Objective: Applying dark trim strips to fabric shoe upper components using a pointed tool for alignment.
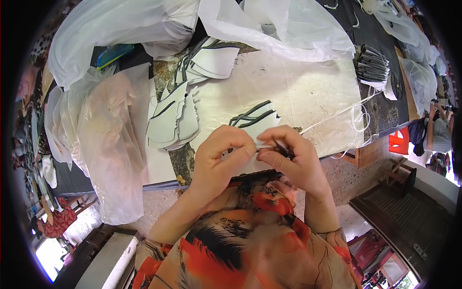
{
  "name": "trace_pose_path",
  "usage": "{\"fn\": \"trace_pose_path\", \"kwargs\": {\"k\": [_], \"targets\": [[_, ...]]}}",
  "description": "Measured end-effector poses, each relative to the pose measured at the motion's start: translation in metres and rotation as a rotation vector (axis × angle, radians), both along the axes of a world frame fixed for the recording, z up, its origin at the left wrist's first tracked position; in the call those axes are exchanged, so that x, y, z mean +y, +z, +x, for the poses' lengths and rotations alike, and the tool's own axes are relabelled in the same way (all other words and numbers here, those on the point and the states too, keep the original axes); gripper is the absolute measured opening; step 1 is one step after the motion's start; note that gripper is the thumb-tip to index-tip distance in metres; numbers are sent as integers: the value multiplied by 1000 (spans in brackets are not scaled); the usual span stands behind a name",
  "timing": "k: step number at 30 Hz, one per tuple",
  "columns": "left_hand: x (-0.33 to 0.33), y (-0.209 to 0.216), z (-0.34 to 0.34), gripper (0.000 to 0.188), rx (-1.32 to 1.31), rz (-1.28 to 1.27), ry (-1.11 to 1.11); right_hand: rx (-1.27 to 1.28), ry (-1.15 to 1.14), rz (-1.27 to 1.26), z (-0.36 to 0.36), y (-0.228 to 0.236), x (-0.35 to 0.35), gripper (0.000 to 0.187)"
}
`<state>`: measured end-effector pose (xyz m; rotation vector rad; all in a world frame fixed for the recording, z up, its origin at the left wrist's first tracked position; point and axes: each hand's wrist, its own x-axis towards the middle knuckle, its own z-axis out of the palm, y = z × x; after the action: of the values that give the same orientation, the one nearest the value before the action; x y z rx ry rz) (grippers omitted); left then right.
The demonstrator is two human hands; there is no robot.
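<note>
Near the table's front edge, my left hand (222, 156) and my right hand (294, 158) are close together with fingers pinched. A short length of thin white cord (263, 146) stretches between their fingertips. Something small and dark shows between the right fingers, too hidden to name. Just beyond the hands lie white cut pieces with dark-edged strips (260, 117), partly covered by my fingers. From beside the right hand, a slack white cord (332, 119) runs to loops at the table's right edge.
Stacked white cut pieces (166, 123) lie to the left, with another pile (214, 62) behind. Clear plastic bags (108, 125) drape over the left side; more plastic (288, 33) covers the back. A tied dark-and-white bundle (373, 67) sits at the right. A wooden stool (397, 176) stands beyond.
</note>
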<state>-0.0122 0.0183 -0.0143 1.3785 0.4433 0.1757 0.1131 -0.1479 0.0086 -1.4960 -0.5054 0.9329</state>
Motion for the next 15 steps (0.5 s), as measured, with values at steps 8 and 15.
{"fn": "trace_pose_path", "kwargs": {"k": [8,15], "targets": [[-2,-21,-13,19,-104,992,-73,-117,-84,-140,-1,-11,13,11],[-5,-24,-18,34,-146,1024,-95,-468,15,-341,4,-19,34,16]]}}
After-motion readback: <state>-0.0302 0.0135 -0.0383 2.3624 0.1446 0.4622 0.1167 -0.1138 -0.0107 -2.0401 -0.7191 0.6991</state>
